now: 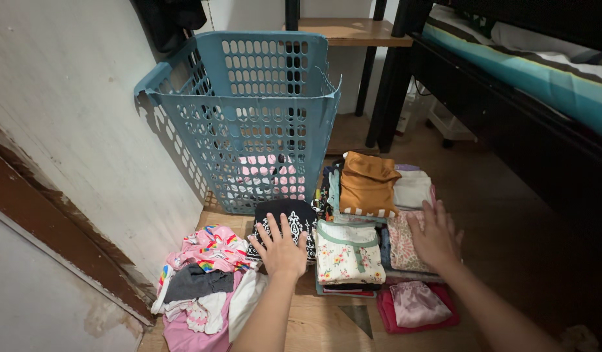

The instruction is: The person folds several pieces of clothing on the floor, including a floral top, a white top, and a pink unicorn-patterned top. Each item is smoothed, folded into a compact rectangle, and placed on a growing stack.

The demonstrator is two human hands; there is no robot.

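- The left hand (pixel 281 246) lies flat, palm down, fingers spread, pressing on one folded black garment with a white pattern (pixel 285 221); nothing is clasped, the hand only rests on top.
- The right hand (pixel 436 236) is likewise open and flat, fingers fanned, laid on one folded pinkish patterned piece (pixel 402 244); it grips nothing.
- Between the two hands sits one folded white floral garment with green trim (pixel 348 253), topping a short stack (the layers under it are too thin to count).
- Just beyond the right hand's fingertips lie one folded mustard-brown piece (pixel 366 182) and one pale folded piece (pixel 413 188) beside it.
- Nearer the person than the right hand, beside the wrist, is one shiny pink garment (pixel 417 302) lying on red cloth.
- Outward of the left forearm spreads one loose heap of unfolded clothes (pixel 200 283), rainbow print, grey, white and pink mixed (no count is possible).
- Straight ahead of the left hand's fingers stands one blue perforated laundry basket (pixel 249 111), tilted against the wall, with pink cloth showing through its holes.
- All of it rests on a wooden floor (pixel 327 322); one dark bed frame (pixel 509 117) runs past the right hand's outer side.
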